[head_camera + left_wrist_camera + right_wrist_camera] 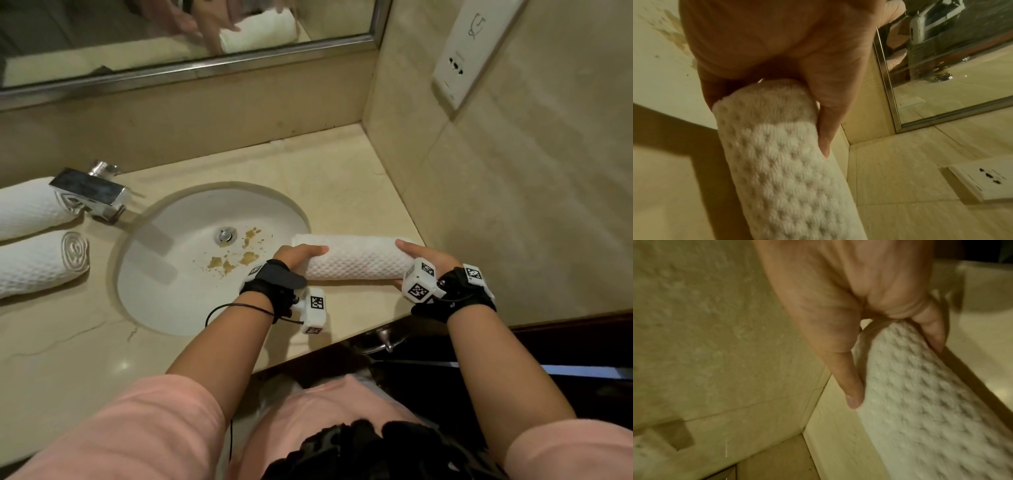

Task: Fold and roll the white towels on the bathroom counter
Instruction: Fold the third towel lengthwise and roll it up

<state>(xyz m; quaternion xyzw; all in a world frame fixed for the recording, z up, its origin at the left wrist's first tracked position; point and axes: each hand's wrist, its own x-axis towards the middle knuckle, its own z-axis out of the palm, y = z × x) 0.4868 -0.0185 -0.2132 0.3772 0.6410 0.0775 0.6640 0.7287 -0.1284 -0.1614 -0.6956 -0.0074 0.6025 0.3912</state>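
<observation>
A rolled white waffle-weave towel lies across the counter just right of the sink, its left end over the basin rim. My left hand grips its left end, fingers curled round the roll. My right hand grips the right end, thumb and fingers on either side of the roll. Two more rolled white towels lie side by side on the counter at the far left.
The white oval sink has brown stains near its drain. A chrome faucet stands at its left. A mirror runs along the back wall; a wall socket plate sits on the right wall. The counter's front edge drops near my body.
</observation>
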